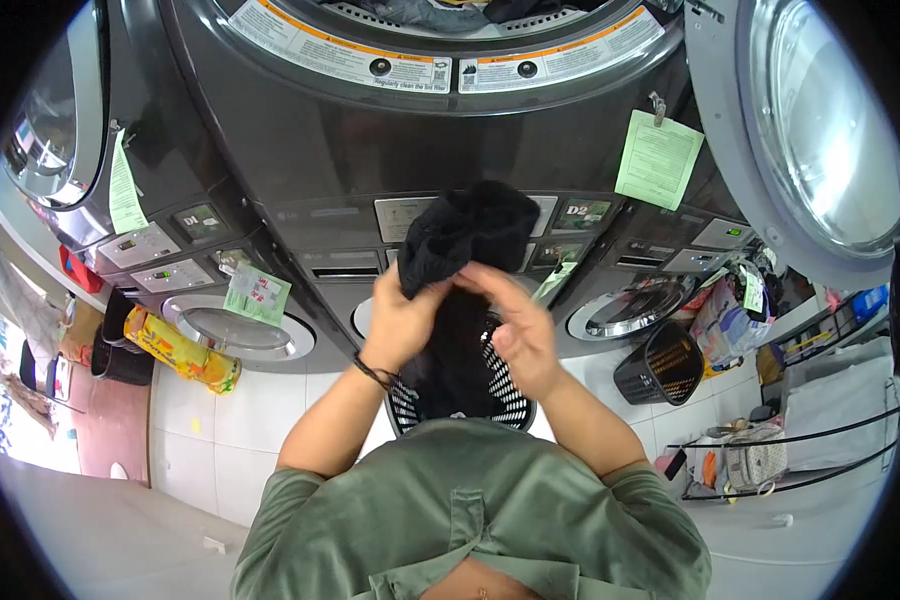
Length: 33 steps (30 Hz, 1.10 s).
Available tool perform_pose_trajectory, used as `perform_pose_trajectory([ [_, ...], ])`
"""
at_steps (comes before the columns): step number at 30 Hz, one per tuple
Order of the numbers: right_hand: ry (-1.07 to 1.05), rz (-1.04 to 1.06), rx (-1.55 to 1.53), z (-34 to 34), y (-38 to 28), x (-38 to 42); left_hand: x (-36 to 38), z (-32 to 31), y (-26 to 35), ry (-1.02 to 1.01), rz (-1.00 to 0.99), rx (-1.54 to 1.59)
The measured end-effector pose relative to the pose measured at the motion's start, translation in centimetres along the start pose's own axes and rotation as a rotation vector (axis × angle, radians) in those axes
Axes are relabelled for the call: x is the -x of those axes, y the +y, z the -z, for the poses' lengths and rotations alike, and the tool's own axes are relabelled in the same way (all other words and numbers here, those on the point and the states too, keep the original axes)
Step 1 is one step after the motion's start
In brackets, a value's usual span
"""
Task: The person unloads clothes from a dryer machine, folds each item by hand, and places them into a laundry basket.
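A bunched black cloth garment (470, 235) is held up in front of the dryer, its exact kind hidden by the folds. My left hand (407, 318) is closed around its lower left part, and a dark bracelet circles that wrist. At the garment's lower edge, the stretched fingers of my right hand (523, 330) touch the cloth, the thumb standing apart from them. Below both hands, more black cloth (450, 365) lies in a black slatted laundry basket (513, 408), close against my body.
Ahead stands a dark dryer (320, 140) with clothes (435, 14) in its drum. An open round door (820, 130) juts out at right. Another black basket (660, 365) and a wire rack (790, 440) are at right. A yellow bag (182, 350) lies at left.
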State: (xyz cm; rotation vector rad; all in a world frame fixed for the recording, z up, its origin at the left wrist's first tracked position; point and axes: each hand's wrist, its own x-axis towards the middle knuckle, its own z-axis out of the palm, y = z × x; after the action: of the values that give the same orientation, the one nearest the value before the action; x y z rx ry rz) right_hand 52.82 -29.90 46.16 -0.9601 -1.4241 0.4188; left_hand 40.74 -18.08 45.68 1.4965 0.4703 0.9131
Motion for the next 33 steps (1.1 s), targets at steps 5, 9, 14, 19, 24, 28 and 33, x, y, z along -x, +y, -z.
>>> perform_pose_trajectory([
  [5,0.436,-0.228,0.225,-0.3,3.2,2.4,-0.1,2.6,1.9,-0.179,0.18,0.502],
  [9,-0.096,-0.715,-0.032,2.1,5.3,4.9,-0.3,6.8,2.3,-0.253,0.095,0.113],
  [14,0.117,-0.925,-0.619,2.1,5.4,8.0,2.0,8.1,-4.6,-0.099,0.544,0.824],
  [19,0.416,-1.249,-0.878,-0.2,9.2,13.2,10.6,2.8,-10.5,-0.173,1.001,0.896],
  [24,0.15,-1.42,-0.322,0.3,12.0,17.1,9.5,4.1,-16.3,-0.47,1.186,-0.175],
  [28,0.352,-1.311,0.1,-0.2,13.9,17.0,9.3,2.5,-18.8,-0.091,1.021,0.052],
  [33,0.454,-1.058,0.04,0.8,16.1,18.6,8.8,3.0,-18.4,-0.224,0.66,-0.247],
])
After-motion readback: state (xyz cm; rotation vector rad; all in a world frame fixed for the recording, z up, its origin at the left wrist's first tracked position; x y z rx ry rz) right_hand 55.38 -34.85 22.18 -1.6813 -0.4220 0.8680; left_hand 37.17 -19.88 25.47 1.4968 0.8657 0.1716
